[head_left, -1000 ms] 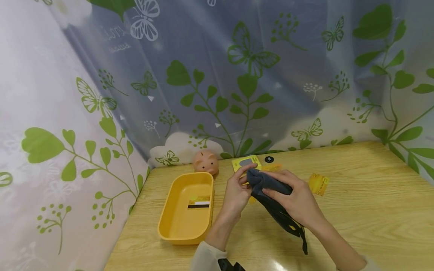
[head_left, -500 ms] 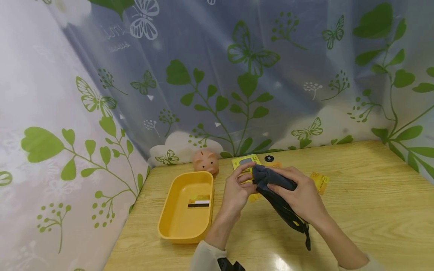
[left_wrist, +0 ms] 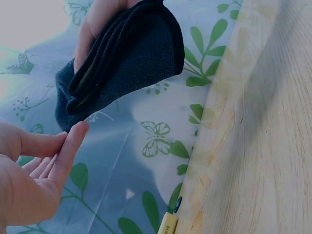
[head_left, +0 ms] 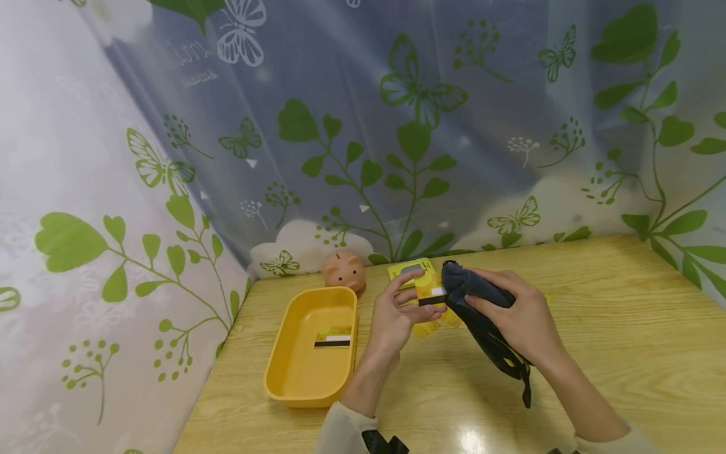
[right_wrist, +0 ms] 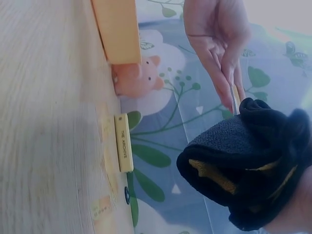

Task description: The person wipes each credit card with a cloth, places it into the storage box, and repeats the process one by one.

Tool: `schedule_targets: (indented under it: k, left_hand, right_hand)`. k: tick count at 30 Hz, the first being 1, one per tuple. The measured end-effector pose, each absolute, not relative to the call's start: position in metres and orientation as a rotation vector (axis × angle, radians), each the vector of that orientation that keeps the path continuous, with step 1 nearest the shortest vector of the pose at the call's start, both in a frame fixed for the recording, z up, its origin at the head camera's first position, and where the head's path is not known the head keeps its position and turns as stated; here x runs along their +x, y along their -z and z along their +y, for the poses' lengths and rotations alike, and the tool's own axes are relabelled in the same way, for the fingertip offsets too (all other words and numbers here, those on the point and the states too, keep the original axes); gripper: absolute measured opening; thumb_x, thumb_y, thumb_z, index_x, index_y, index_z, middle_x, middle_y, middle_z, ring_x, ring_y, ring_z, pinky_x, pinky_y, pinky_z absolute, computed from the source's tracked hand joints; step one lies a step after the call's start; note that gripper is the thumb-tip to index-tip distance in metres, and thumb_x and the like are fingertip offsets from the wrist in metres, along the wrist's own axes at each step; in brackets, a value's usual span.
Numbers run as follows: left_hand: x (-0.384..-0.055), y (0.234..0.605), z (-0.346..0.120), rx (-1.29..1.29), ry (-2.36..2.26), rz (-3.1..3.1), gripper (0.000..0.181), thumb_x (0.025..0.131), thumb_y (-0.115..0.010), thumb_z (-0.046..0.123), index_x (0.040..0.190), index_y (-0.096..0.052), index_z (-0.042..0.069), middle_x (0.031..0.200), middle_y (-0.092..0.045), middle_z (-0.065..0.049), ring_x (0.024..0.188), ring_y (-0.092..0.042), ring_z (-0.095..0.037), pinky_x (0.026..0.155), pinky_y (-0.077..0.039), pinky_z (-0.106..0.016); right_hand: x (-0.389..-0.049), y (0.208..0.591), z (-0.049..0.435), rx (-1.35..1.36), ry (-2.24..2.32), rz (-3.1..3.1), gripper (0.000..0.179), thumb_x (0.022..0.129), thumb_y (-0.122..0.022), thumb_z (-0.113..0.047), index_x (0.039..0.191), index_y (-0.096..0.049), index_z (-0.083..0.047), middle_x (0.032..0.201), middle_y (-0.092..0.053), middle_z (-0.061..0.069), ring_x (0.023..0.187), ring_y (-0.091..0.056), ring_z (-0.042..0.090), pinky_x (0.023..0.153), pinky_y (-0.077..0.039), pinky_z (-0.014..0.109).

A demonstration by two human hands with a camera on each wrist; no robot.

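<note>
My left hand (head_left: 391,315) pinches a yellow card (head_left: 430,290) with a black and a white stripe. The card's far edge meets a folded dark blue cloth (head_left: 479,293) with black edging. Seen from the right wrist, the card is a thin edge between the left fingers and the cloth, whose folds show a yellow inner side (right_wrist: 214,175). My right hand (head_left: 524,318) grips the cloth above the table, its thumb on the near side, and a black strap (head_left: 526,388) hangs from the lower end. The card is edge-on in the left wrist view.
On the left stands a yellow tray (head_left: 278,353) with another striped card (head_left: 333,338) inside. A pink piggy bank (head_left: 343,272) sits behind it. A yellow case (head_left: 401,270) and several yellow cards (head_left: 425,329) lie near the back, beside a dark round chip (right_wrist: 127,195). A patterned curtain (head_left: 340,157) closes off the back.
The right hand and cloth have moved to the right, away from the left hand. A striped card now shows between the left fingers and the cloth, where none was visible before.
</note>
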State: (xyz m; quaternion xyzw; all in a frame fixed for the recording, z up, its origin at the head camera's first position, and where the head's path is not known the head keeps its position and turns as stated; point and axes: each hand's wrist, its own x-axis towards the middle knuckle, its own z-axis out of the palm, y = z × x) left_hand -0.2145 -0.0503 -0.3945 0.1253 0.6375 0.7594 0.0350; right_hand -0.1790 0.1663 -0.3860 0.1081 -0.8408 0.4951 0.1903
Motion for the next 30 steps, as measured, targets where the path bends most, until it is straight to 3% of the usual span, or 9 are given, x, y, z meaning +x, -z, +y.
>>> schedule_targets:
  k: [3,10,15,20,24,30]
  left_hand:
    - [-0.215,0.394,-0.052,0.384,-2.348,1.945,0.063,0.087,-0.065,-0.022,0.139,-0.064,0.015,0.09,-0.058,-0.012,0.091,-0.075,-0.045,0.081,-0.063,-0.044]
    - [-0.216,0.393,-0.055,0.376,-2.368,1.936,0.063,0.087,-0.065,-0.022,0.138,-0.065,0.015,0.081,-0.05,-0.005,0.09,-0.076,-0.042,0.082,-0.063,-0.045]
    - [-0.218,0.394,-0.057,0.389,-2.373,1.928,0.062,0.087,-0.065,-0.022,0.139,-0.064,0.013,0.082,-0.051,-0.004,0.092,-0.075,-0.044,0.083,-0.063,-0.046]
    - [-0.219,0.396,-0.056,0.35,-2.368,1.924,0.062,0.087,-0.066,-0.021,0.139,-0.065,0.013,0.084,-0.053,-0.007,0.092,-0.075,-0.045,0.082,-0.063,-0.045]
    - [-0.217,0.397,-0.052,0.327,-2.327,1.961,0.061,0.088,-0.069,-0.018,0.139,-0.064,0.014,0.098,-0.069,-0.012,0.092,-0.076,-0.037,0.083,-0.063,-0.044]
    - [-0.215,0.401,-0.046,0.35,-2.256,2.064,0.059,0.089,-0.062,-0.019,0.139,-0.065,0.013,0.116,-0.076,-0.015,0.087,-0.075,-0.021,0.073,-0.058,-0.026]
  right_hand:
    - [-0.18,0.385,0.172,0.267,-1.369,-2.369,0.05,0.096,-0.078,-0.029,0.144,-0.065,-0.021,0.128,-0.066,0.009,0.112,-0.064,0.034,0.087,-0.057,0.049]
    - [-0.18,0.381,0.187,0.165,-1.36,-2.36,0.052,0.096,-0.078,-0.031,0.144,-0.064,-0.017,0.128,-0.064,0.013,0.107,-0.064,0.036,0.072,-0.052,0.016]
    - [-0.179,0.378,0.192,0.166,-1.363,-2.318,0.051,0.095,-0.078,-0.03,0.144,-0.065,-0.021,0.131,-0.064,0.009,0.11,-0.063,0.032,0.073,-0.05,0.009]
    - [-0.175,0.376,0.178,0.272,-1.378,-2.291,0.05,0.094,-0.08,-0.025,0.143,-0.066,-0.023,0.129,-0.065,0.004,0.109,-0.063,0.022,0.078,-0.052,0.011]
    - [-0.172,0.38,0.16,0.351,-1.426,-2.319,0.048,0.094,-0.08,-0.024,0.141,-0.068,-0.023,0.127,-0.066,0.003,0.111,-0.065,0.026,0.081,-0.056,0.019]
    - [-0.171,0.391,0.139,0.433,-1.461,-2.352,0.045,0.092,-0.081,-0.023,0.136,-0.071,-0.021,0.123,-0.067,0.001,0.108,-0.067,0.026,0.082,-0.059,0.029]
